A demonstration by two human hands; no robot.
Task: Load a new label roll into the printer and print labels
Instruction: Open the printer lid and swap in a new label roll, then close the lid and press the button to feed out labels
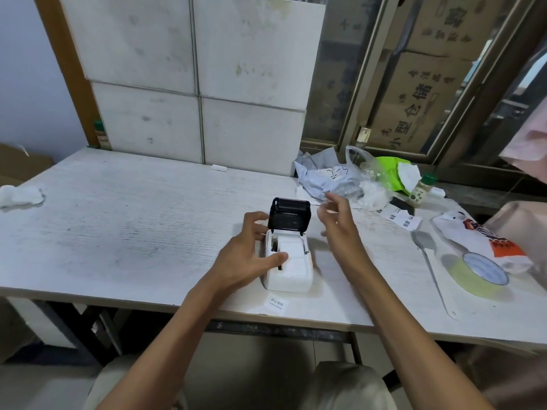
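A small white label printer (293, 273) stands near the table's front edge with its black lid (289, 214) flipped up. White label paper (291, 248) lies in the open bay. My left hand (248, 253) grips the printer's left side, thumb across its top. To the right of the lid my right hand (339, 220) hovers, fingers apart and blurred, holding nothing. A printed label (277, 303) reading "welcome" lies in front of the printer.
The white table (118, 232) holds crumpled plastic bags (340, 176), a green packet (390, 170), a spice bottle (421, 189), label strips (399, 217), a spoon (429, 261), a tape roll (479, 273) and a printed bag (485, 238). A white wad (20, 195) lies far left.
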